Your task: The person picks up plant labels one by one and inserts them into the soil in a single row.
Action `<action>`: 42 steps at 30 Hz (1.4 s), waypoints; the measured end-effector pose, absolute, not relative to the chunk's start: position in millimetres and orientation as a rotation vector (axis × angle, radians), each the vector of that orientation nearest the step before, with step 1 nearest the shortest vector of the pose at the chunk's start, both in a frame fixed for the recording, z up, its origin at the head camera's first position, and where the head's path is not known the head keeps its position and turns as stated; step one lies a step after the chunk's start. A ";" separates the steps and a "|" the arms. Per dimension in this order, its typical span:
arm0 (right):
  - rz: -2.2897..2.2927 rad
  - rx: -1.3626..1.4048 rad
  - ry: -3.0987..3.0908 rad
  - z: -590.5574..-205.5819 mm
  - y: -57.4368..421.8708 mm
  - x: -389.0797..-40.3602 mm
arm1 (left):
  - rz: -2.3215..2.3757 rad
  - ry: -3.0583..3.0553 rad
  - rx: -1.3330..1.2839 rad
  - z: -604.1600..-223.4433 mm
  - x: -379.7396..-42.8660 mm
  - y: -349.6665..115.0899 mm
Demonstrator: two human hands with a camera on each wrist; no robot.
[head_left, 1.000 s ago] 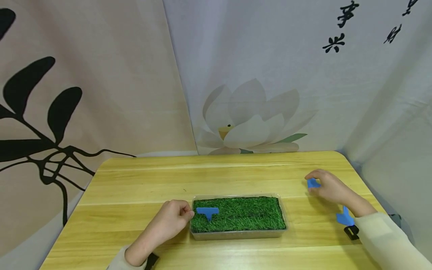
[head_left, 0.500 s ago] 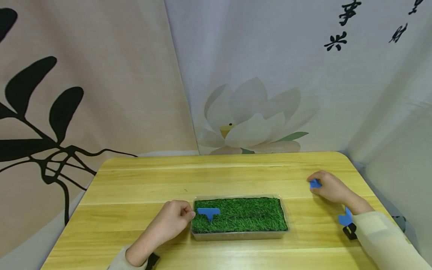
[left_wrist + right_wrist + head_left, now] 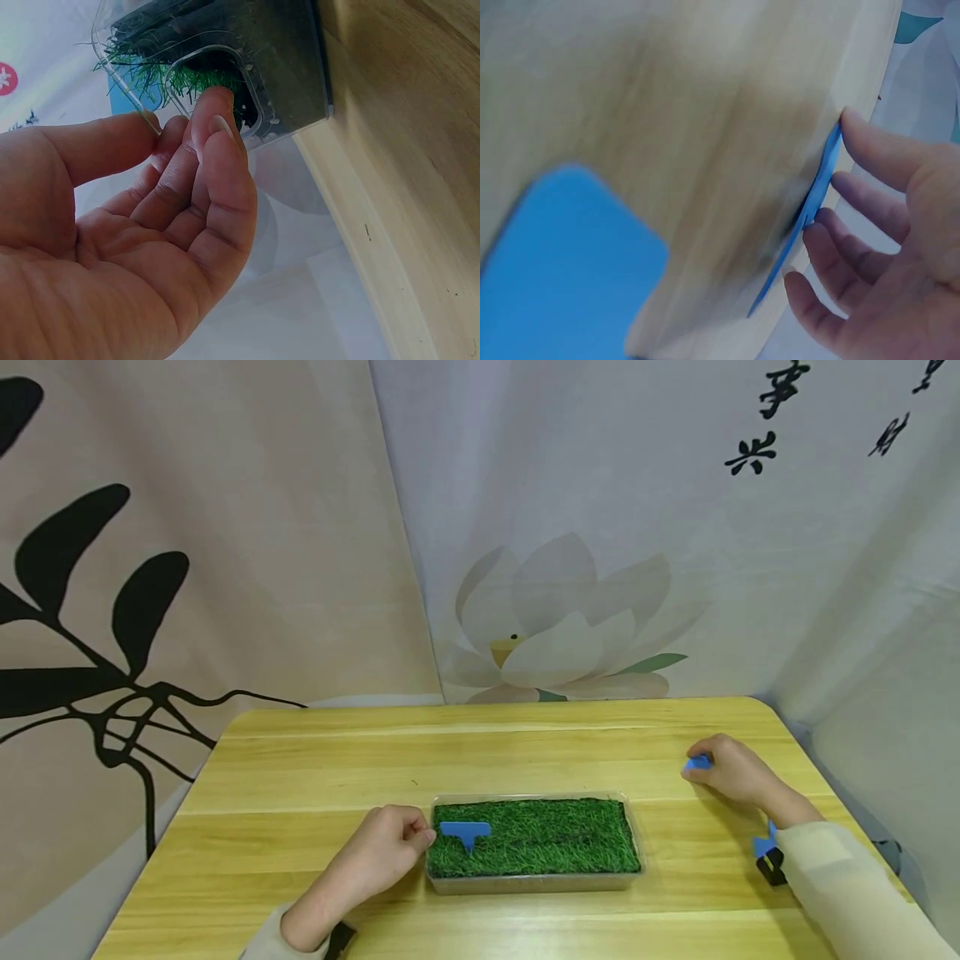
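A clear plastic box (image 3: pixel 536 884) filled with green artificial grass (image 3: pixel 555 835) stands at the middle of the table. A blue T-shaped plant label (image 3: pixel 466 832) stands upright in the grass near the left end. My left hand (image 3: pixel 386 847) pinches the box's left rim (image 3: pixel 127 94) between thumb and forefinger. Over at the right, my right hand (image 3: pixel 738 772) holds another blue plant label (image 3: pixel 810 199) by its edges, thumb at one end and fingertips along the side. That label is tilted, seen nearly edge-on in the right wrist view.
A further blue label (image 3: pixel 762 845) lies by the right forearm, partly hidden by the sleeve (image 3: pixel 847 877); it looms large in the right wrist view. The wooden table (image 3: pixel 337 760) ends at a printed cloth backdrop (image 3: pixel 562 485).
My right hand has shifted slightly, and the blue label in it has tipped so that less of its face shows. The left hand stays at the box rim.
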State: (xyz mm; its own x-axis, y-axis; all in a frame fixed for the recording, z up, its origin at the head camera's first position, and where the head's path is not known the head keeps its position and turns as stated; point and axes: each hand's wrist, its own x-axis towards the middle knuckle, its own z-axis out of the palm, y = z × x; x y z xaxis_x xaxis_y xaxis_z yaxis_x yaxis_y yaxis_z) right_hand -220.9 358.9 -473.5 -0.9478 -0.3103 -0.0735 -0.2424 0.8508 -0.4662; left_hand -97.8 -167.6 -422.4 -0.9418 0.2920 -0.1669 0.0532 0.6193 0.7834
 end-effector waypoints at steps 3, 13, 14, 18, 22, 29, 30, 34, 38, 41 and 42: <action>-0.670 -0.387 2.895 -474.2 357.4 -223.1 | 1.237 2.563 0.292 -422.6 -97.1 -168.1; -0.664 -0.366 2.852 -468.3 361.0 -225.6 | 1.247 2.529 0.287 -422.2 -97.2 -168.3; -0.680 -0.392 2.841 -467.2 361.7 -225.8 | 1.245 2.531 0.287 -422.4 -97.1 -168.2; -0.712 -0.479 2.781 -462.7 363.4 -226.3 | 1.250 2.543 0.289 -423.4 -96.4 -168.2; -0.701 -0.499 2.747 -459.6 364.9 -226.8 | 1.251 2.551 0.296 -423.7 -96.4 -168.2; -0.650 -0.510 2.756 -459.0 368.3 -230.2 | 1.247 2.559 0.296 -423.5 -97.4 -167.4; -0.652 -0.510 2.756 -459.1 369.2 -230.4 | 1.248 2.559 0.295 -423.3 -97.4 -167.3; -0.658 -0.495 2.762 -461.9 374.1 -231.9 | 1.244 2.554 0.295 -423.2 -97.9 -167.8; -0.664 -0.457 2.757 -464.1 377.2 -232.3 | 1.243 2.541 0.282 -423.3 -97.8 -169.0; -0.671 -0.423 2.751 -463.6 378.3 -231.3 | 1.250 2.535 0.278 -423.5 -97.5 -169.5; -0.671 -0.413 2.751 -463.2 378.7 -231.0 | 1.252 2.534 0.278 -423.5 -97.5 -169.4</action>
